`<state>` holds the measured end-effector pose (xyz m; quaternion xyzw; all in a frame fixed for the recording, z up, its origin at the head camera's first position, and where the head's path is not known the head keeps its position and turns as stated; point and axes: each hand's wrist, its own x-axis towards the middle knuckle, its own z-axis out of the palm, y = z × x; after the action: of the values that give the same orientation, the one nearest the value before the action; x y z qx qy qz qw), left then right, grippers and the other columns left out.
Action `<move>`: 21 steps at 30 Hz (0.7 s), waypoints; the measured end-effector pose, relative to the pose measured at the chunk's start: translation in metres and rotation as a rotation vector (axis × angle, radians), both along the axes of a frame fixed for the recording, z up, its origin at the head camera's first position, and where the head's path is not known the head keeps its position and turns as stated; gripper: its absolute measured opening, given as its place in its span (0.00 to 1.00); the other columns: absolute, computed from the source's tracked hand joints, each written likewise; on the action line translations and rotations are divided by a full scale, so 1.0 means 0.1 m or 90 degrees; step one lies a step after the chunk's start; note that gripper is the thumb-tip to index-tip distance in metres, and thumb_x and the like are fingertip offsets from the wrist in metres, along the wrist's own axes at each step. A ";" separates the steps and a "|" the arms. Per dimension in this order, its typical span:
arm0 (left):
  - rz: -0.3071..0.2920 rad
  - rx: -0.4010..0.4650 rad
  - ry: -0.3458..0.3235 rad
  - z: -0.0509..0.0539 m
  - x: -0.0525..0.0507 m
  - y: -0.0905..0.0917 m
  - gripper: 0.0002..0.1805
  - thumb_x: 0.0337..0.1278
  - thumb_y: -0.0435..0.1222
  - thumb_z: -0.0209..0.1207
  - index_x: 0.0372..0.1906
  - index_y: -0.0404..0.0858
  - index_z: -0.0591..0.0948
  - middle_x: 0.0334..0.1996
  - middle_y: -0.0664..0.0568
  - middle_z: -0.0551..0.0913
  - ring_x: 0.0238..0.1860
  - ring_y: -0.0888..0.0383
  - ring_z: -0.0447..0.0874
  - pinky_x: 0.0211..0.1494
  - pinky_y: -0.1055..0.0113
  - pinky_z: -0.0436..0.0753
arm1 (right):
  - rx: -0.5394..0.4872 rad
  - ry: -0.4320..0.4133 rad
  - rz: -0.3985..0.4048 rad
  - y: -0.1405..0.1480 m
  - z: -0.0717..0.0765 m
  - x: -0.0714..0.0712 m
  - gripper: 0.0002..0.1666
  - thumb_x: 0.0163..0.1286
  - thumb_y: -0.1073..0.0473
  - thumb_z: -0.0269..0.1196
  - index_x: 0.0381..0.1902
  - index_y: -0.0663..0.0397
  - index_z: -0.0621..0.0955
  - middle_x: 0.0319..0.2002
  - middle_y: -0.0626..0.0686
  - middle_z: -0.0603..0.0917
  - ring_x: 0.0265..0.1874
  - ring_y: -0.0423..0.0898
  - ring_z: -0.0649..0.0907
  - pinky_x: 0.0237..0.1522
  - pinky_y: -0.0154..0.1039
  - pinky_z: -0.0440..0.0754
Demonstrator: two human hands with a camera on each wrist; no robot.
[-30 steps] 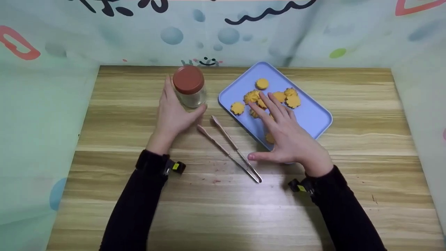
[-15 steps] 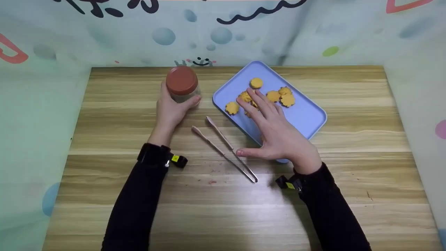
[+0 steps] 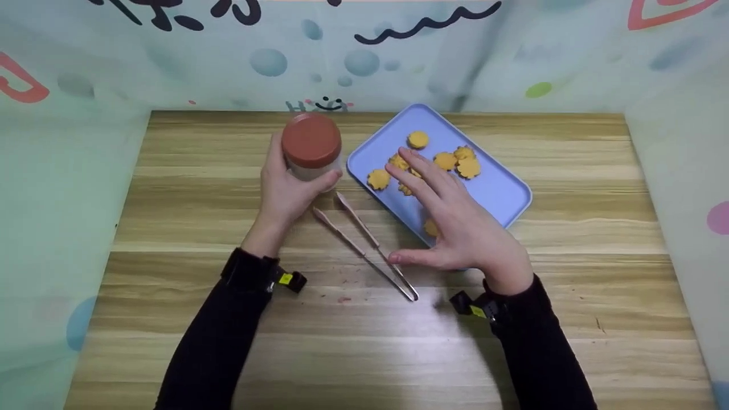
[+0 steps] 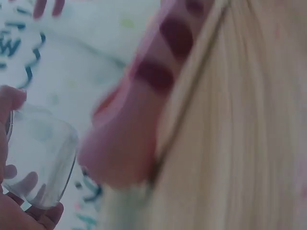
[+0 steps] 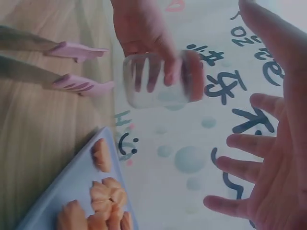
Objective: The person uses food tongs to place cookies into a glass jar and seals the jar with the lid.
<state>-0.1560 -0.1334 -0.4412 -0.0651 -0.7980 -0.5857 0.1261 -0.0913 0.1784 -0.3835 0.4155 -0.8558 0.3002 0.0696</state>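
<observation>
My left hand [image 3: 285, 193] grips a clear glass jar [image 5: 158, 81] with a red-brown lid [image 3: 311, 139]. In the right wrist view the jar is raised off the table, fingers behind it and thumb in front; nothing shows inside the glass. My right hand [image 3: 467, 230] hovers with spread fingers above a blue tray [image 3: 498, 199] and holds nothing. Several yellow flower-shaped cookies [image 3: 468, 167] lie on the tray, some partly covered by that hand in the head view. Between the hands, a pair of tongs [image 3: 340, 232] with pink tips lies spread on the table.
The wood-grain table [image 3: 353, 353] meets a printed pale-green curtain [image 3: 490, 68] at the back and both sides. The tray sits angled near the back edge. The tongs' bend points toward the front.
My left hand has closed its thumb on the jar and lifted it off the table, up toward the head camera. My right hand stays over the tray, almost still.
</observation>
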 end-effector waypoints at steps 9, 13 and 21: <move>-0.090 0.010 0.049 0.25 0.55 0.32 0.58 0.40 0.43 0.88 0.80 0.41 0.70 0.70 0.53 0.81 0.70 0.57 0.78 0.79 0.51 0.73 | -0.057 0.016 0.014 -0.02 0.18 0.15 0.69 0.62 0.28 0.78 0.88 0.53 0.59 0.85 0.61 0.62 0.83 0.57 0.65 0.82 0.59 0.66; -0.147 -0.008 0.081 0.28 0.75 0.42 0.56 0.41 0.44 0.87 0.78 0.40 0.71 0.69 0.53 0.82 0.69 0.57 0.80 0.77 0.50 0.75 | -0.093 0.039 0.022 -0.05 0.28 0.22 0.68 0.62 0.27 0.78 0.86 0.57 0.62 0.84 0.60 0.65 0.81 0.57 0.68 0.81 0.55 0.67; -0.214 -0.087 0.174 0.32 1.02 0.56 0.55 0.43 0.51 0.86 0.77 0.39 0.71 0.71 0.56 0.79 0.72 0.59 0.75 0.78 0.52 0.73 | -0.134 0.062 0.037 -0.09 0.46 0.38 0.67 0.64 0.25 0.75 0.83 0.65 0.65 0.80 0.60 0.69 0.78 0.57 0.71 0.81 0.51 0.69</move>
<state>-0.0536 -0.0775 -0.4090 -0.2844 -0.7893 -0.5288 0.1284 -0.0531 0.1692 -0.3375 0.4445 -0.8028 0.3699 0.1452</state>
